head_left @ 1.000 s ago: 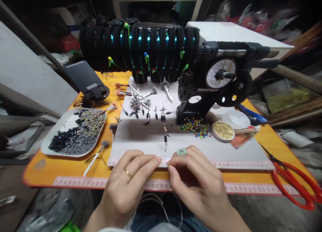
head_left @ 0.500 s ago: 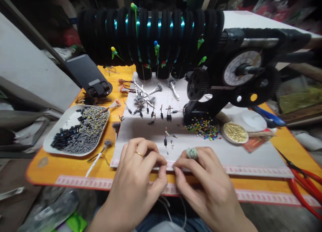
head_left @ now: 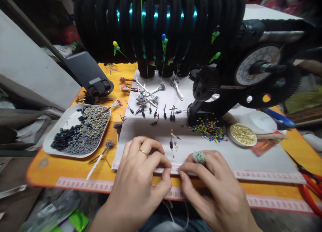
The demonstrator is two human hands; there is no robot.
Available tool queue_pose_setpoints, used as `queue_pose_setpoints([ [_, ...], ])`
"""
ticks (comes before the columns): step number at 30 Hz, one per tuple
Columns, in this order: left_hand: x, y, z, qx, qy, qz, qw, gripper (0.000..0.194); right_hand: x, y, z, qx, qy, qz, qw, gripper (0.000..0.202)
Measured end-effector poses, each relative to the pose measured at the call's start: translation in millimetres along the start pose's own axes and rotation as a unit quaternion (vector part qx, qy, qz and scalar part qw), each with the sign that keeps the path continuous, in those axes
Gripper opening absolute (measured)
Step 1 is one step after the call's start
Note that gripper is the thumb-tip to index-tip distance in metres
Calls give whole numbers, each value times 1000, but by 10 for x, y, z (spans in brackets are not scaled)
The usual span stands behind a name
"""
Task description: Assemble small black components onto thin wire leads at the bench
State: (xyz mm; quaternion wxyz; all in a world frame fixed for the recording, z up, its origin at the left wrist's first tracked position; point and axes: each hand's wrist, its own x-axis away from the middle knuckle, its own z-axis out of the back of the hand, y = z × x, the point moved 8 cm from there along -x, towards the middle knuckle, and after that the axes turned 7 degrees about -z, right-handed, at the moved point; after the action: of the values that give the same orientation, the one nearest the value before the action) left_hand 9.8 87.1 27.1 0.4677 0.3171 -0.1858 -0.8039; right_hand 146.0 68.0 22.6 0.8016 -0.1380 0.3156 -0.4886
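Note:
My left hand (head_left: 144, 173), with a gold ring, has thumb and forefinger pinched together over the front edge of the white board (head_left: 216, 158). A short gap away, my right hand (head_left: 211, 180) pinches in the same way, green tape wrapped round one finger. Whatever lies between the fingertips is too small or hidden to make out. Just beyond them on the board rests a small black piece with a wire (head_left: 171, 144), beside a tiny silvery piece (head_left: 176, 146). Several similar black pieces (head_left: 173, 118) lie in a row farther back.
At left stands a white tray (head_left: 46, 148) of grey and black small parts. Colourful beads (head_left: 208, 128) and a bowl of gold bits (head_left: 243, 134) sit at right, near red-handled scissors (head_left: 310, 191). Behind rises a black roller stand with gears (head_left: 205, 84). Bundles of wire (head_left: 148, 97) lie mid-board.
The view has shifted slightly, so the board and stand appear a little farther right. Both hands keep their pinched pose near the board's edge. The small silvery pieces remain in place.

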Motion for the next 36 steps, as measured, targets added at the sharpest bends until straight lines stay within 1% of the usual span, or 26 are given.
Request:
queue_pose_setpoints([
  [5,1,12,14,5,8,-7,1000,16,23,19,-1,0,-7,0,1000,18],
  [19,9,41,-5,-8,30,-44,999,18,65,80,76,-17,9,-18,1000,23],
  [25,27,37,11,1,31,-28,999,16,76,106,115,-18,19,-16,1000,21],
  [36,23,20,-10,-1,39,-27,999,15,112,157,202,-5,28,-13,1000,23],
])
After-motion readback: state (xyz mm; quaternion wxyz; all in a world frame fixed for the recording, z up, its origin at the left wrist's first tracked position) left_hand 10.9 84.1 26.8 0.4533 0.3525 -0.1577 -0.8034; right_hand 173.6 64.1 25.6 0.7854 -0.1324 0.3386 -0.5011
